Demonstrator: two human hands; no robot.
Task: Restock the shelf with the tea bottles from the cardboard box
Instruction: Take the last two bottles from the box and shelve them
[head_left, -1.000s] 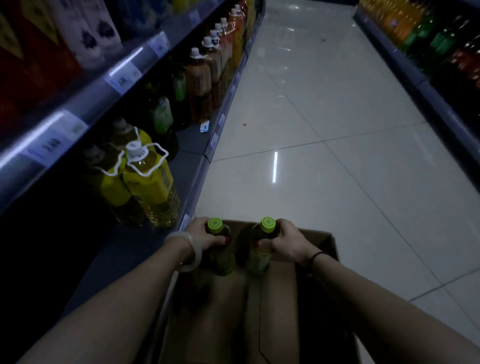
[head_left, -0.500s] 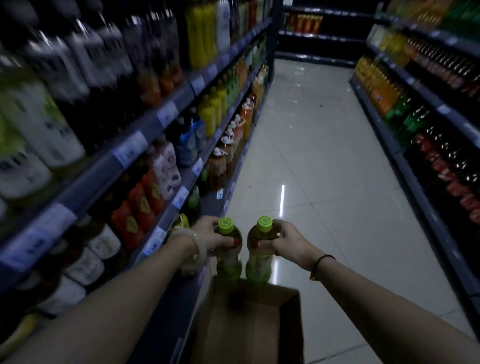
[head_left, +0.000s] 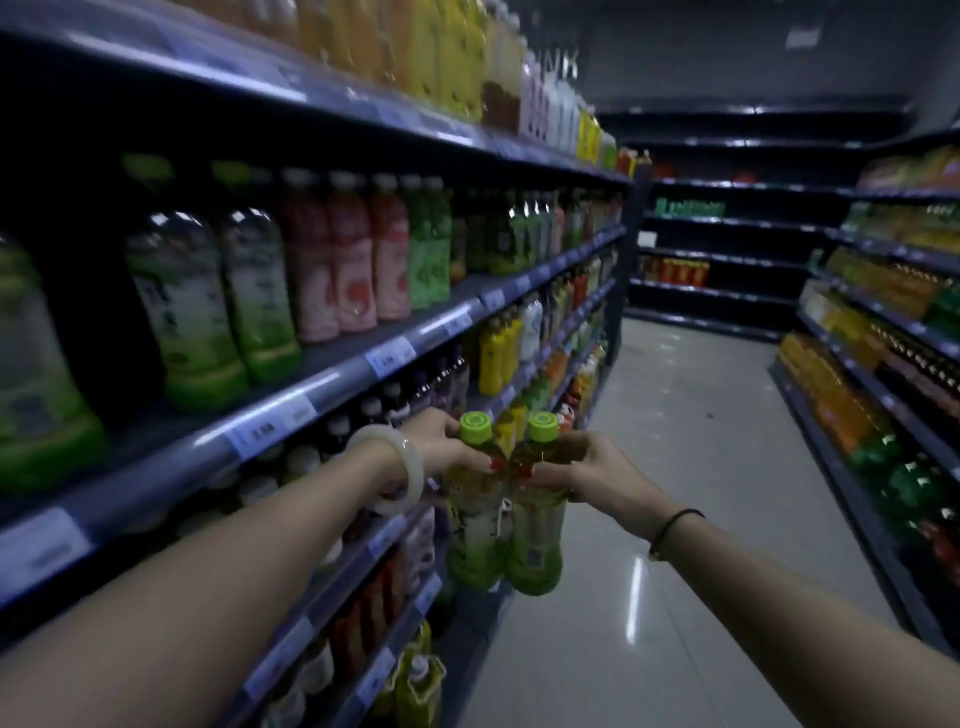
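Observation:
I hold two green-capped tea bottles side by side in the air over the aisle, their sides touching. My left hand (head_left: 441, 441) grips the neck of the left tea bottle (head_left: 475, 525). My right hand (head_left: 587, 465) grips the neck of the right tea bottle (head_left: 537, 535). Both bottles hang upright just off the edge of the left shelf unit (head_left: 332, 384), at the height of its lower-middle rows. Similar green-labelled bottles (head_left: 218, 306) stand on a higher row of that unit. The cardboard box is out of view.
The left shelving is packed with drink bottles on every row, with price tags along the edges. Another stocked shelf unit (head_left: 883, 364) lines the right side. Between them runs a glossy tiled aisle floor (head_left: 691, 467), ending at dark back shelves (head_left: 727, 260).
Both hands lifted the two bottles out of the cardboard box and raised them. My view tilted up from the box and floor to the shelves, and the box dropped out of sight.

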